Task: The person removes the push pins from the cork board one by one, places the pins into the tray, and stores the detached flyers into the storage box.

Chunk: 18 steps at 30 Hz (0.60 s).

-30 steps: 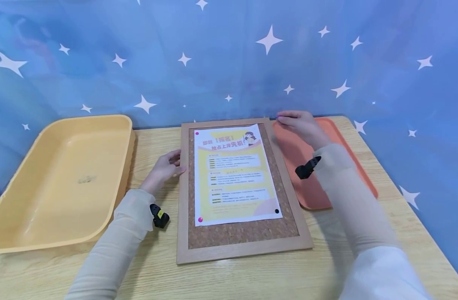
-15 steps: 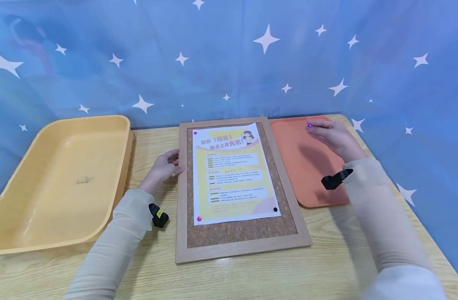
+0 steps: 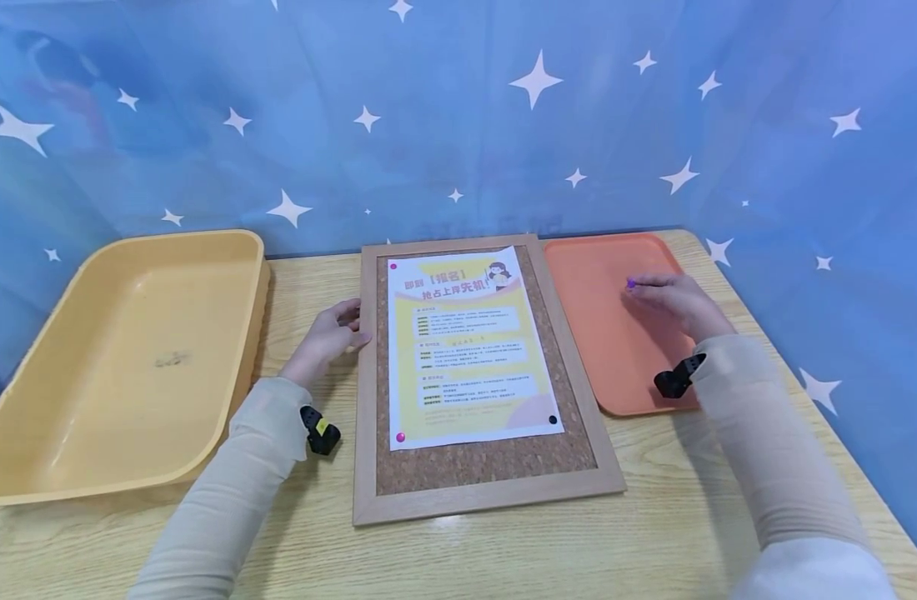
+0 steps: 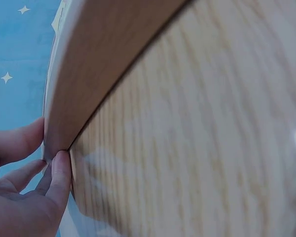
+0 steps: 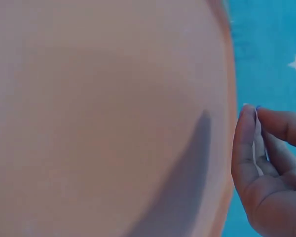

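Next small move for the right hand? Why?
Probably lower the purple pin onto the orange tray: the right hand pinches it over the tray, having moved there from beside the corkboard.

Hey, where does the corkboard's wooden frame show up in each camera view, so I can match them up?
Head: the wooden frame is near the centre, the left hand at its left edge.
Left wrist: it runs close up from top middle to lower left, where the hand pinches it.
Right wrist: not in it.
Shared landmark: the blue starred backdrop, along the top in head, left in left wrist, right in right wrist.
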Tool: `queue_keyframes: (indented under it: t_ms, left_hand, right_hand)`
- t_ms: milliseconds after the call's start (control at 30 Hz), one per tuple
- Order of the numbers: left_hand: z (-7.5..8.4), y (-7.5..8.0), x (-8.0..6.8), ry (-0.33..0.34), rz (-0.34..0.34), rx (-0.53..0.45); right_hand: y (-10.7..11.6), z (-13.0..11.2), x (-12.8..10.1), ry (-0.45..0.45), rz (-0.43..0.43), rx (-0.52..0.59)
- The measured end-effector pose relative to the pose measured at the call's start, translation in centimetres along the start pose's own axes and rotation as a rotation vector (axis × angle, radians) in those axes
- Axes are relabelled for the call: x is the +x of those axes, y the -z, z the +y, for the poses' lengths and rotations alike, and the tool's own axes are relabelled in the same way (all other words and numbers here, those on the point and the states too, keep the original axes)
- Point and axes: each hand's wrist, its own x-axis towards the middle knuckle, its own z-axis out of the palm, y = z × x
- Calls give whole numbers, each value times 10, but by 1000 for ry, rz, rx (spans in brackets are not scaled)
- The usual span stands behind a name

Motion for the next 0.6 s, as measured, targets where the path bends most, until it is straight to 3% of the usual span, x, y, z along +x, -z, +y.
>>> queue_keyframes:
  t_ms: [600]
  left_hand:
    - [-3,2,2,3,9,-54]
  right_hand:
    - [-7,10,8,0,-53,-104]
